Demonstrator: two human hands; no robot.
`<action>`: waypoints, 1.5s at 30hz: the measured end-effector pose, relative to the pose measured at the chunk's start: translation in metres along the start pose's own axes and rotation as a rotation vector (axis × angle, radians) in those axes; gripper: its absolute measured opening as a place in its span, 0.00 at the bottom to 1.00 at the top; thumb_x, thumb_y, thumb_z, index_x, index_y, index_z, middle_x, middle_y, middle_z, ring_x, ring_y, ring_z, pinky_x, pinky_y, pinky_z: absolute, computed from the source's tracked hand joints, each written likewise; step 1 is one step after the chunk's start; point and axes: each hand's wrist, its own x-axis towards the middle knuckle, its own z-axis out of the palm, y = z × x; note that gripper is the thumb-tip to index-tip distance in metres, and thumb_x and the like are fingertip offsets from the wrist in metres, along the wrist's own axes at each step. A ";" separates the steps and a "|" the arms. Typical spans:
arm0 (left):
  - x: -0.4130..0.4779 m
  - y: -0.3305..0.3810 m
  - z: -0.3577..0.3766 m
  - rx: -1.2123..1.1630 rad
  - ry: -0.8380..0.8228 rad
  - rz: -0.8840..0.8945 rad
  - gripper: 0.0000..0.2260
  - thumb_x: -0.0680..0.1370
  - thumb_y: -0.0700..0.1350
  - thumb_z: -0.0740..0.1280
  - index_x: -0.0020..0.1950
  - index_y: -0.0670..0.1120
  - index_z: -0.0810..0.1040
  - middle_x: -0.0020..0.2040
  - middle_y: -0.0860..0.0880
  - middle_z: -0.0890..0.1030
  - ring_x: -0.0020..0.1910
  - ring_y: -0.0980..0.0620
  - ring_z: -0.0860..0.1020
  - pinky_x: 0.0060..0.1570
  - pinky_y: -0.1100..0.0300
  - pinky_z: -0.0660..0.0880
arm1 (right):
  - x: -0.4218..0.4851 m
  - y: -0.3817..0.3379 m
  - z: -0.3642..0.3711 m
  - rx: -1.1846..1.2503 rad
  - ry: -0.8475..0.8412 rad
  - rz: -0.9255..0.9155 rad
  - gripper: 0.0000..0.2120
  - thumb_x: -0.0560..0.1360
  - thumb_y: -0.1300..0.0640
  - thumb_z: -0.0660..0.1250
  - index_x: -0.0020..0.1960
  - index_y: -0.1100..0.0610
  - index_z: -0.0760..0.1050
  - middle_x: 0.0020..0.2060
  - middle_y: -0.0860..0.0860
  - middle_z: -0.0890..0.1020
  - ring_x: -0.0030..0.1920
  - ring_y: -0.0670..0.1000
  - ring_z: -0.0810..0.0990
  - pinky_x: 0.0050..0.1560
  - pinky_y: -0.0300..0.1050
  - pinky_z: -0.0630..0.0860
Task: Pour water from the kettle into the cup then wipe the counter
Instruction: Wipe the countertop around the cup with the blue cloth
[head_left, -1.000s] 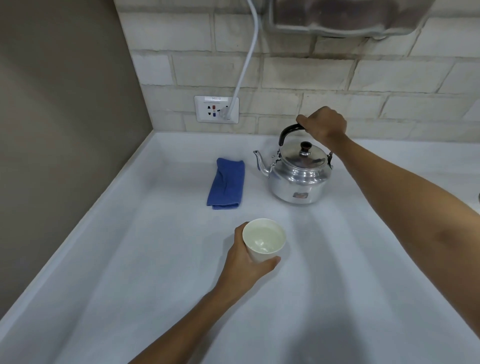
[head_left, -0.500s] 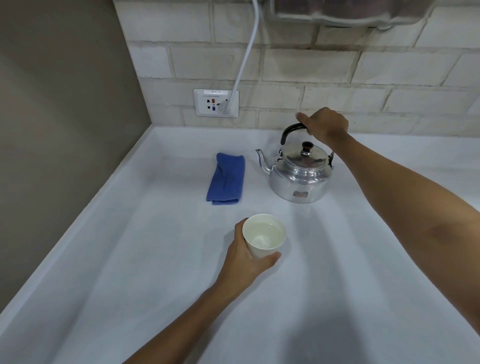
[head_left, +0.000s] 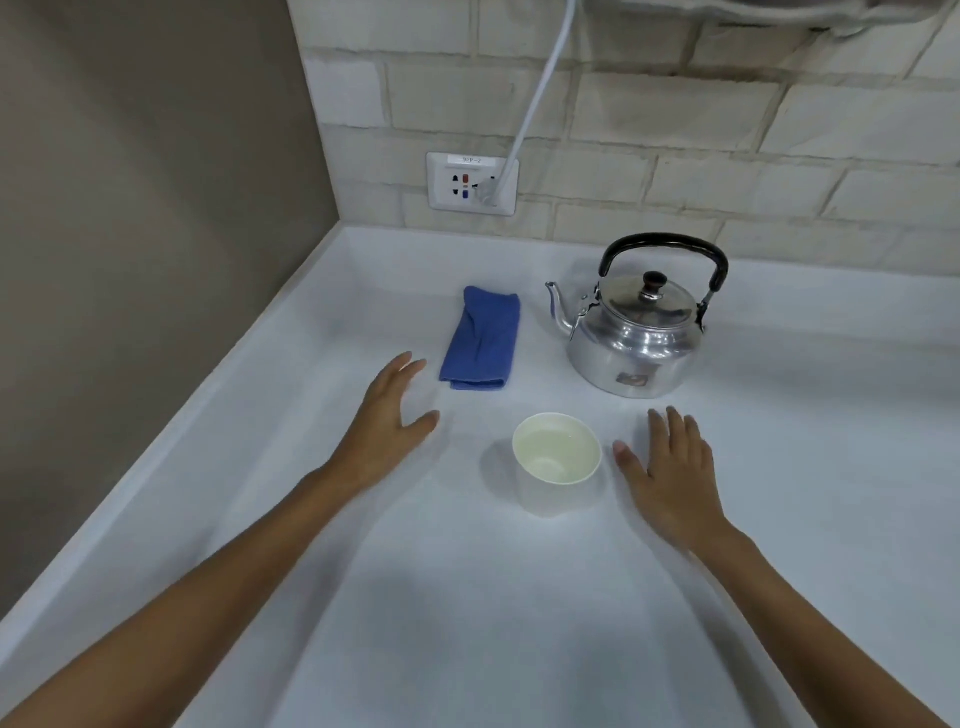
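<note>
Overhead, two bare hands hovered flat and empty on either side of a white cup on a pale counter.

The cup (head_left: 557, 462) stood upright near the middle of the counter (head_left: 467, 597) and held a little clear water. The left hand (head_left: 387, 421) was spread, fingers loose, grasping nothing, a short way left of the cup and just short of a folded blue cloth (head_left: 482, 339). The right hand (head_left: 667, 470) was likewise released, palm down, its thumb just beside the cup's rim. The steel kettle (head_left: 636, 332) sat upright toward the counter's back edge, lid on, black handle raised, spout pointing left at the cloth. A wall socket (head_left: 471, 183) with a white cable plugged in sat above the back left corner.
</note>
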 end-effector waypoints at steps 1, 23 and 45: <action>0.014 0.001 0.001 0.015 0.009 0.014 0.26 0.76 0.45 0.67 0.72 0.47 0.61 0.75 0.49 0.58 0.72 0.52 0.58 0.66 0.62 0.58 | -0.004 0.003 0.009 -0.058 -0.013 -0.005 0.32 0.78 0.42 0.48 0.74 0.57 0.46 0.76 0.56 0.49 0.75 0.55 0.44 0.75 0.53 0.44; 0.140 0.020 0.107 0.628 -0.203 0.166 0.23 0.82 0.49 0.47 0.74 0.40 0.51 0.76 0.42 0.55 0.75 0.43 0.51 0.73 0.50 0.51 | -0.006 0.001 0.023 -0.193 0.091 -0.023 0.33 0.76 0.38 0.40 0.74 0.57 0.44 0.76 0.55 0.49 0.76 0.53 0.44 0.75 0.53 0.45; 0.045 0.002 0.070 0.615 -0.160 0.106 0.21 0.82 0.47 0.46 0.75 0.45 0.49 0.77 0.46 0.53 0.75 0.45 0.46 0.73 0.52 0.49 | -0.005 0.002 0.020 -0.233 0.068 -0.026 0.33 0.76 0.39 0.43 0.74 0.58 0.46 0.76 0.56 0.51 0.75 0.55 0.47 0.75 0.55 0.47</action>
